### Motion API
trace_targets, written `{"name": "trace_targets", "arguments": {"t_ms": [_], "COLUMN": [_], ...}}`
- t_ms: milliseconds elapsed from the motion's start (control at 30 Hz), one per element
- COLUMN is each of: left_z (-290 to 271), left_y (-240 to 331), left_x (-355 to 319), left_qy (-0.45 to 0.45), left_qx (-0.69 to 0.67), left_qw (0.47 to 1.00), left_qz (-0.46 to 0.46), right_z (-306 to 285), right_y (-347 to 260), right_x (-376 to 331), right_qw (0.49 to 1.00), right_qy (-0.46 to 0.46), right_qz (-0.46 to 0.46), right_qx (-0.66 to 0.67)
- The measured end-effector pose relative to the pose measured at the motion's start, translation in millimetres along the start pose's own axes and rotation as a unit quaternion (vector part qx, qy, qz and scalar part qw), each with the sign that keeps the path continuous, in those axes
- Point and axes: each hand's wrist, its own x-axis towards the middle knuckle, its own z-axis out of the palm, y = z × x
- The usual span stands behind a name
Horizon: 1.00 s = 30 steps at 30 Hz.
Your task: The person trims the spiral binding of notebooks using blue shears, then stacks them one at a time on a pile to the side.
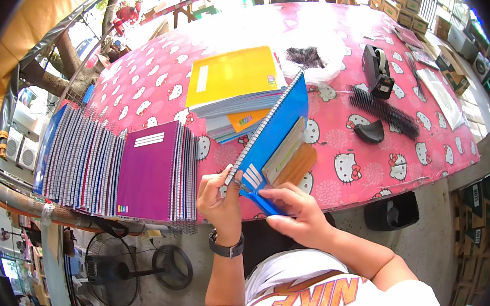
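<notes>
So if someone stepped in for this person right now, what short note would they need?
Left hand: grips the spiral edge of the blue notebook, near its lower end.
Right hand: fingers on the notebook's lower corner, by the brown-edged pad lying against it.
Around: a row of spiral notebooks with a purple notebook on top at the left of the pink table; a yellow-topped stack behind; black binding combs and a tape dispenser to the right.
Done: many notebooks already bound and lined up.
Left: the blue one is in hand, not yet set down.

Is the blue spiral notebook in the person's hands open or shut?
Shut: the blue spiral notebook shows only its cover, tilted up between the left hand and right hand.
</notes>
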Motion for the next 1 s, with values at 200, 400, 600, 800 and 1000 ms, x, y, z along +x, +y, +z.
{"name": "trace_targets", "arguments": {"t_ms": [200,400,600,800,1000], "left_z": [-0.1,-17.6,17.3,47.7,-98.8], "left_y": [3.0,0.9,29.2,28.8,81.2], "left_x": [2.0,19.7,74.8,102.2,198.0], "left_qy": [-0.013,-0.072,-0.234,-0.422,-0.236], "left_qx": [-0.004,-0.015,0.334,0.378,0.358], "left_qw": [1.000,0.982,0.897,0.818,0.903], "left_qz": [-0.022,-0.171,0.171,0.106,0.015], "right_z": [-10.6,-74.4,-155.3,-153.0,-151.3], "right_y": [10.2,39.4,131.4,149.9,144.8], "right_x": [3.2,-16.9,-50.6,-46.0,-47.8], "right_qw": [0.932,0.975,0.841,0.792,0.795], "right_qy": [-0.067,0.202,0.306,0.311,0.343], "right_qz": [0.135,0.007,0.005,0.036,0.059], "right_qx": [0.331,-0.092,-0.446,-0.524,-0.496]}}
